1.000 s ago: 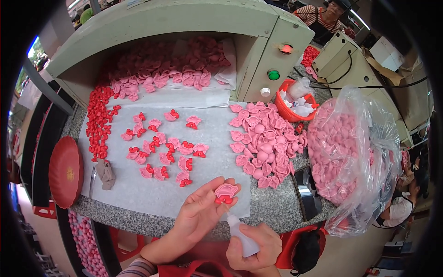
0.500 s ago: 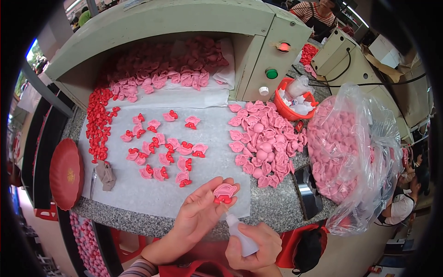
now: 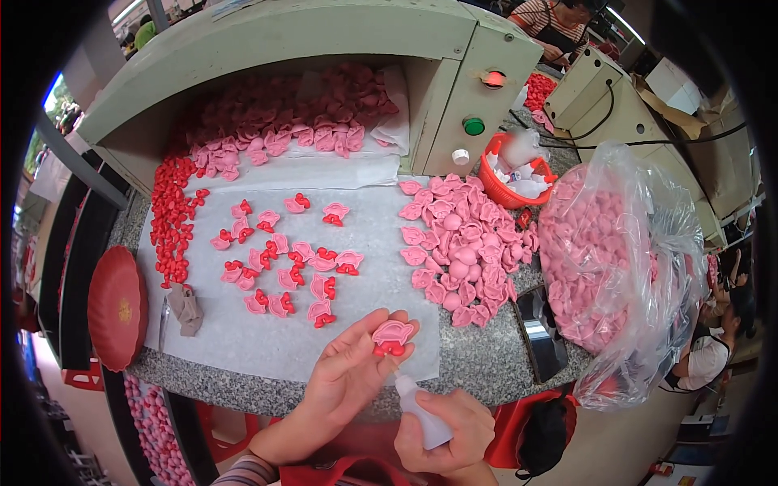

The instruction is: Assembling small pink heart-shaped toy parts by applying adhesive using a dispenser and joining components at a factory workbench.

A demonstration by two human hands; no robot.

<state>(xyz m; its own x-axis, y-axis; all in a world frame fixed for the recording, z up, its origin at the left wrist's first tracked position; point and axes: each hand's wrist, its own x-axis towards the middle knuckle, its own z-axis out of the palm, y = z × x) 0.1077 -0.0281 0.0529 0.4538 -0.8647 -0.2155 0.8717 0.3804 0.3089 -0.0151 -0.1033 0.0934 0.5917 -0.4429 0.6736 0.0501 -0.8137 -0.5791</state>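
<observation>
Between the fingers of my left hand [image 3: 350, 360] is a small pink molded piece [image 3: 392, 333] with a red bow-like part [image 3: 390, 348] against its lower edge. My right hand [image 3: 454, 433] grips a white squeeze bottle [image 3: 423, 415]. The bottle's thin nozzle points up and touches or nearly touches the held piece; a gap cannot be made out. On the white paper [image 3: 373, 275] beyond my hands lie several pink pieces with red parts joined to them [image 3: 288, 279]. A heap of plain pink pieces [image 3: 466, 251] lies to the right, and a pile of small red parts [image 3: 172, 227] to the left.
A pale green machine [image 3: 284, 32] with an opening full of pink pieces stands behind. At right are a clear bag of pink pieces [image 3: 596, 259], a red basket [image 3: 506, 193] and a dark phone [image 3: 541, 336]. A red dish [image 3: 117, 308] and grey cloth [image 3: 186, 309] are left.
My hands keep almost the same pose, with the held piece shifted very slightly. The view has moved a little. At the back right, a person in a striped top has leaned forward.
</observation>
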